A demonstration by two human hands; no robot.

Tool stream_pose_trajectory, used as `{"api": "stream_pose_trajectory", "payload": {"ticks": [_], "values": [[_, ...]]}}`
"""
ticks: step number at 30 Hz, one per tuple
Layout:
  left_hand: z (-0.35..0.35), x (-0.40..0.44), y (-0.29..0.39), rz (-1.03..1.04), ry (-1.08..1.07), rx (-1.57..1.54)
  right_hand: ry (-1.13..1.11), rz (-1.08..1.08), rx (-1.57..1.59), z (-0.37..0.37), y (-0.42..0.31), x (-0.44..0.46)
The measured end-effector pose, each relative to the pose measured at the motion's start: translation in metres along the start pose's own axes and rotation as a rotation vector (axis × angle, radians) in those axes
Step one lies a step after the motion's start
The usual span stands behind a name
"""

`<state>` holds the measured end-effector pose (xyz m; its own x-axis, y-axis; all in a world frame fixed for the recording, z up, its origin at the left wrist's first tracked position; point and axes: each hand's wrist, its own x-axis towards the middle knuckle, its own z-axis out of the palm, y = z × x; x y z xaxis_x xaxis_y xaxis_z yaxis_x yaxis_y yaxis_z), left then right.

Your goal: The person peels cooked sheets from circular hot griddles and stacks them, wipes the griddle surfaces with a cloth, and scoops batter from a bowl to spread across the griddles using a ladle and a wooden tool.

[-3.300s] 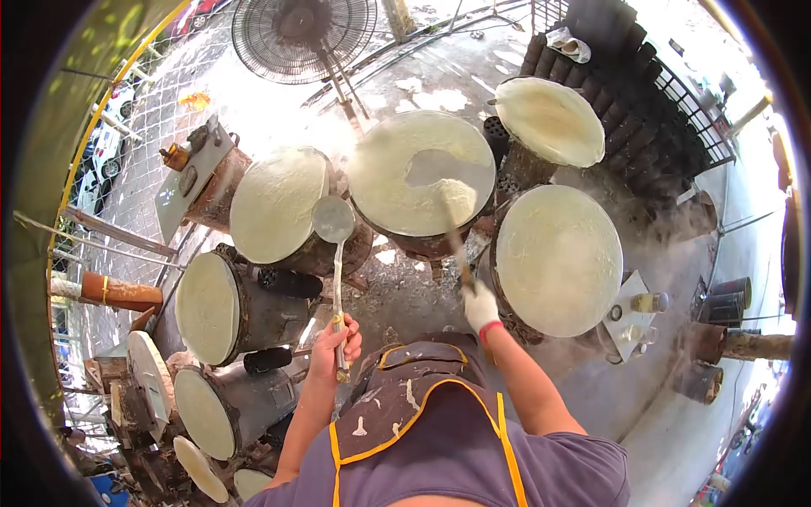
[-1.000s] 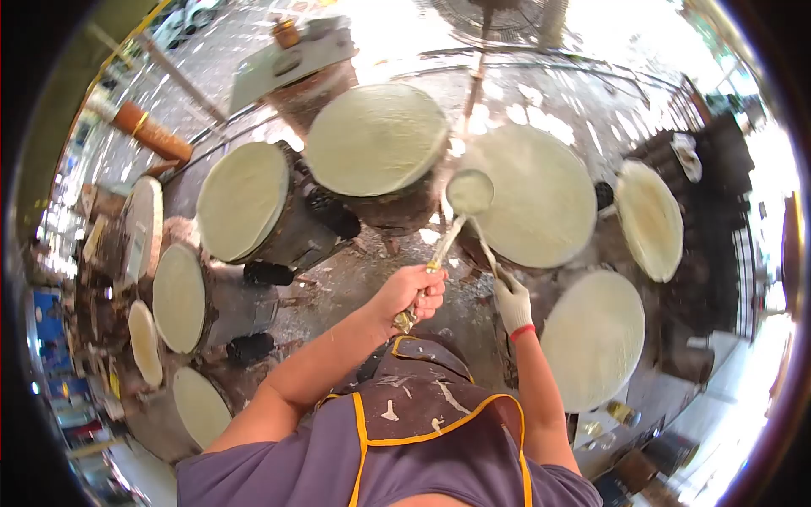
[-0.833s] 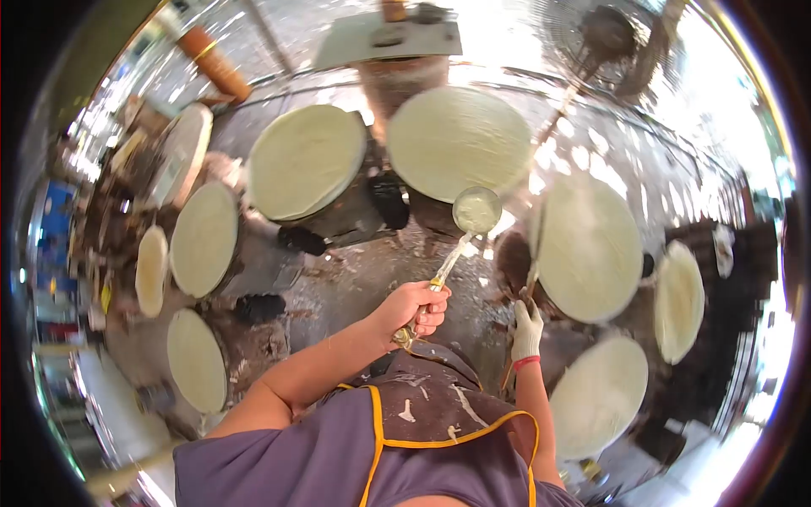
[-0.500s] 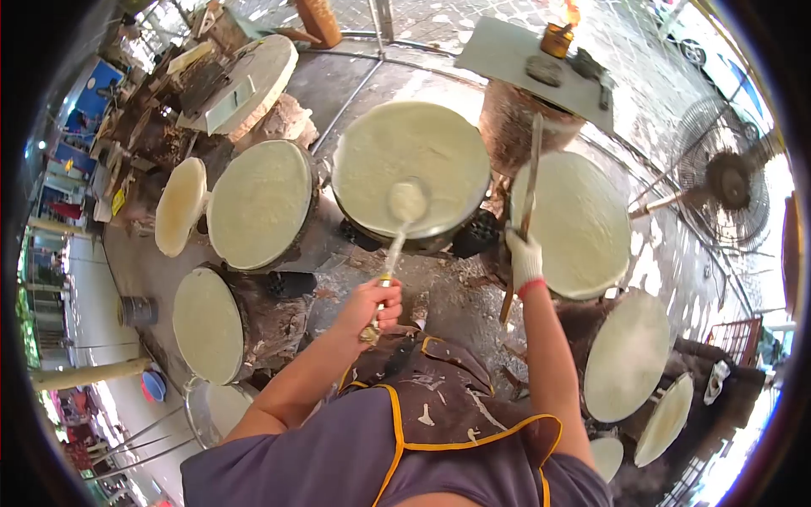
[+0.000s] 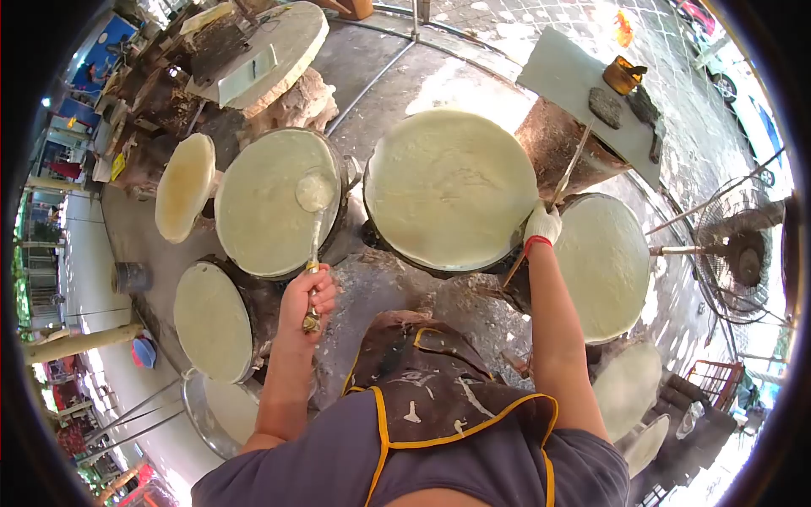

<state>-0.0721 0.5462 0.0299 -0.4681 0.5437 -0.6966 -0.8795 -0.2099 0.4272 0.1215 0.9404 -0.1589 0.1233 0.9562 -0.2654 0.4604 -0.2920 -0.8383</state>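
Note:
My left hand (image 5: 308, 297) is closed round the handle of a ladle (image 5: 315, 191). The ladle's round bowl rests on or just over the pale batter in the left pan (image 5: 262, 207), towards its right side. In a white glove, my right hand (image 5: 543, 225) grips a long thin wooden stick (image 5: 574, 163), slanting up to the right. That hand is between the middle pan (image 5: 448, 190), covered with a smooth pale layer, and the right pan (image 5: 601, 266), covered likewise. Whether the stick touches either pan, I cannot tell.
More batter-covered pans stand at the lower left (image 5: 213, 323) and lower right (image 5: 629, 384). A pale round sheet (image 5: 184, 188) is at far left. Behind are a round slab (image 5: 279, 46), a board (image 5: 562, 72) with a tin (image 5: 623, 76) near a flame, and a fan (image 5: 743, 258).
My left hand has carried the ladle leftward from the middle pan to the left pan. My right hand still holds the stick, which now leans further right. The whole view has shifted.

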Motion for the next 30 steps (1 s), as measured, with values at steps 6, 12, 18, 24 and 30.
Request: {"api": "stream_pose_trajectory", "payload": {"ticks": [6,12,18,24,30], "values": [[0.003,0.009,0.004,0.0,0.0,-0.028,-0.165,-0.125,-0.341,-0.011,-0.047,-0.035],[0.01,0.007,0.012,0.01,-0.03,-0.051,-0.255,-0.11,0.268,-0.01,-0.084,-0.065],[0.011,0.006,0.012,0.062,-0.017,-0.018,-0.227,0.023,0.492,-0.043,-0.1,-0.094],[0.01,0.024,0.001,-0.025,-0.073,-0.03,-0.058,0.15,0.52,-0.053,0.002,-0.048],[0.054,0.05,-0.029,-0.189,-0.147,0.098,0.199,0.073,0.541,-0.192,-0.013,-0.05]]}}
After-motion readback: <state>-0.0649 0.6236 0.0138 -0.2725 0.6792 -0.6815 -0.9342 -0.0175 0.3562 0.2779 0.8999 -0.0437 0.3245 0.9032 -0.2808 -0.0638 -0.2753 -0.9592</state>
